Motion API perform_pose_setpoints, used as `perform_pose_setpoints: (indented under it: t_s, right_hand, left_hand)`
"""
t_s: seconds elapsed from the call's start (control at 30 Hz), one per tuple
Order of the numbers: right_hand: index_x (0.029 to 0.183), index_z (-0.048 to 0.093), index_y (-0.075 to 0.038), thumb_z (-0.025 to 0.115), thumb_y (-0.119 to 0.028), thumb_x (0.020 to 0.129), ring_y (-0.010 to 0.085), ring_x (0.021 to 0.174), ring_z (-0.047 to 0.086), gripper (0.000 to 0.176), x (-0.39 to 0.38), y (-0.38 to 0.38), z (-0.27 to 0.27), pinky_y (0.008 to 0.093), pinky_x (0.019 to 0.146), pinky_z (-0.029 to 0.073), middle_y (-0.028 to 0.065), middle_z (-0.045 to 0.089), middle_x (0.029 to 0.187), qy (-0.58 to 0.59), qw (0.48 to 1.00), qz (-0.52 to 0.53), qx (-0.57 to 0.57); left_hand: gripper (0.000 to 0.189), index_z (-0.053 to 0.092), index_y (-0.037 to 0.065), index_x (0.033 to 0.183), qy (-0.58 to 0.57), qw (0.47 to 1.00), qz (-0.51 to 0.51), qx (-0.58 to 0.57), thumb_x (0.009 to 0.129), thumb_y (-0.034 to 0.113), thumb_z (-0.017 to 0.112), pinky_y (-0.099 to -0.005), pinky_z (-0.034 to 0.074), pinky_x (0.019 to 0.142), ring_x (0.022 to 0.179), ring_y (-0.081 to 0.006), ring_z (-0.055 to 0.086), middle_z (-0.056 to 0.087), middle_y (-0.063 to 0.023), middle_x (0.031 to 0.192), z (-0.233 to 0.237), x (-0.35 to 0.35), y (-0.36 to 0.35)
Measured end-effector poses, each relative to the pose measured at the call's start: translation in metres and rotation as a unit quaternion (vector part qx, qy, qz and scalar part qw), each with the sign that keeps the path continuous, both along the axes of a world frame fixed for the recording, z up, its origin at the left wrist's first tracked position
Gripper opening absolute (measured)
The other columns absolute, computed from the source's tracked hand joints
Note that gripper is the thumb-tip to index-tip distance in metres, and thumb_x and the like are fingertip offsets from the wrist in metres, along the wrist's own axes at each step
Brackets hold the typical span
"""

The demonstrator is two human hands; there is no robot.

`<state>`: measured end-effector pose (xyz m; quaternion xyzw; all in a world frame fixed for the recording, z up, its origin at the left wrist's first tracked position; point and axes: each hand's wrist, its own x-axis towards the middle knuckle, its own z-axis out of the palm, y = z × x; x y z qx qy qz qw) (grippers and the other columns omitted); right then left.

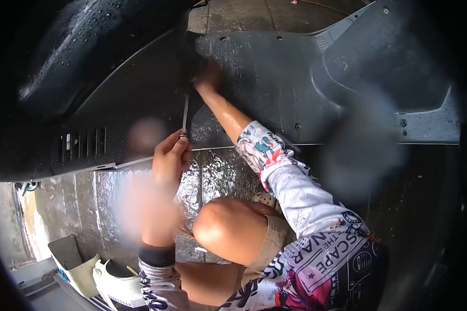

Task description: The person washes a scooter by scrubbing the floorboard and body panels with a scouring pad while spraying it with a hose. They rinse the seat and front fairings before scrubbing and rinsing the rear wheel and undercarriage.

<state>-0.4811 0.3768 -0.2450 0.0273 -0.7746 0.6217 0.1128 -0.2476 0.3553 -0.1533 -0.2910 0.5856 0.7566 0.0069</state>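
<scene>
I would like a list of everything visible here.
Curved part: one, black, upper left
Vented panel: one, black, left
Large panel: one, grey, centre to right
Screws: several, grey, in large panel
Thin strip: one, pale, centre left
Hollow pieces: two, whitish, lower left
Wet floor: one, grey, around panels
Perforated shoe: one, pale, lower centre
Patterned shirt: one, multicoloured, lower centre
Shorts: one, beige, lower centre
Legs: two, bare, lower centre
Left hand: one, bare, pinching thin strip
Right hand: one, bare, blurred, upper centre

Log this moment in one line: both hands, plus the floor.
left hand: curled at lower end of thin pale strip | right hand: blurred, over grey panel, grip unclear | floor: wet, shiny
</scene>
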Motion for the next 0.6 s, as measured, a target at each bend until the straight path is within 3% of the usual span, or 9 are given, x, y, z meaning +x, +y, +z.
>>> perform_pose_setpoints:
  t_s: [0.03,0.17,0.23,0.27,0.3,0.37,0.5,0.57,0.6]
  right_hand:
    - [0.091,0.055,0.0,0.052,-0.02,0.088,0.0458,0.08,0.059,0.02,0.013,-0.004,0.016,0.0476,0.066,0.047,0.0247,0.061,0.08,0.142,0.988,-0.053,0.027]
    - [0.089,0.054,-0.001,0.054,-0.019,0.088,0.0465,0.08,0.058,0.018,0.014,-0.005,-0.006,0.0503,0.066,0.045,0.0239,0.06,0.08,0.104,0.994,0.021,-0.026]
    - [0.088,0.054,-0.001,0.056,-0.018,0.086,0.0466,0.076,0.058,0.017,0.003,-0.02,-0.001,0.0501,0.063,0.045,0.0237,0.059,0.076,0.097,0.991,-0.093,-0.005]
    - [0.088,0.054,-0.001,0.054,-0.018,0.087,0.0465,0.074,0.058,0.017,0.009,-0.019,-0.006,0.051,0.062,0.045,0.0237,0.059,0.076,0.202,0.975,-0.084,-0.036]
    - [0.088,0.054,-0.001,0.054,-0.018,0.087,0.0465,0.074,0.058,0.017,-0.001,-0.016,0.003,0.051,0.062,0.045,0.0237,0.059,0.076,0.209,0.974,-0.08,-0.04]
    - [0.088,0.055,-0.002,0.057,-0.022,0.085,0.0449,0.076,0.059,0.02,0.008,-0.008,0.004,0.0509,0.064,0.046,0.0234,0.059,0.077,0.095,0.994,-0.022,-0.052]
    - [0.09,0.055,0.0,0.058,-0.03,0.086,0.0426,0.083,0.061,0.03,0.033,-0.011,0.007,0.0474,0.07,0.048,0.024,0.062,0.087,0.118,0.987,-0.084,0.075]
    - [0.092,0.055,-0.001,0.056,-0.025,0.086,0.0432,0.08,0.061,0.025,0.022,-0.01,0.003,0.0479,0.07,0.048,0.024,0.062,0.083,0.23,0.969,-0.059,-0.073]
    - [0.092,0.055,0.0,0.057,-0.02,0.085,0.0423,0.083,0.061,0.021,0.013,-0.005,0.016,0.0467,0.072,0.048,0.0243,0.062,0.086,0.089,0.995,-0.027,-0.044]
  left_hand:
    - [0.026,0.053,-0.001,0.117,-0.005,1.0,-0.011,0.003,0.094,0.009,0.051,-0.0177,0.032,0.047,0.061,-0.0046,0.043,0.05,0.0005,0.075,0.003,-0.005,0.002]
    - [0.025,0.054,-0.001,0.116,-0.019,1.0,0.0,-0.017,0.094,0.01,0.051,-0.0158,0.031,0.045,0.061,-0.0039,0.043,0.049,0.0013,0.075,0.009,-0.017,0.006]
    - [0.026,0.054,0.0,0.117,-0.014,1.0,-0.007,-0.016,0.093,0.01,0.051,-0.0159,0.031,0.045,0.061,-0.0038,0.043,0.049,0.0012,0.075,0.013,-0.022,0.009]
    - [0.026,0.055,0.0,0.117,0.001,1.0,-0.004,-0.007,0.093,0.01,0.051,-0.0156,0.03,0.045,0.061,-0.0037,0.043,0.049,0.0013,0.076,0.012,-0.025,0.008]
    - [0.026,0.055,0.0,0.117,0.009,1.0,0.0,-0.009,0.093,0.01,0.051,-0.0156,0.03,0.045,0.061,-0.0037,0.043,0.049,0.0013,0.076,0.013,-0.033,0.007]
    - [0.027,0.055,0.001,0.118,-0.003,0.999,0.001,-0.037,0.093,0.01,0.052,-0.0156,0.03,0.045,0.061,-0.0038,0.043,0.05,0.0011,0.077,0.015,-0.03,0.007]
    - [0.028,0.054,0.0,0.12,0.0,1.0,0.019,-0.018,0.093,0.01,0.052,-0.016,0.031,0.045,0.061,-0.004,0.043,0.052,0.0004,0.078,0.021,-0.039,0.009]
    - [0.028,0.055,0.0,0.12,0.002,0.999,0.027,-0.024,0.094,0.01,0.052,-0.0159,0.031,0.045,0.061,-0.0039,0.043,0.052,0.0003,0.078,0.022,-0.041,0.006]
    - [0.028,0.055,0.0,0.119,-0.004,0.999,0.036,-0.03,0.094,0.01,0.052,-0.0159,0.031,0.045,0.061,-0.0038,0.043,0.052,0.0002,0.079,0.021,-0.035,0.007]
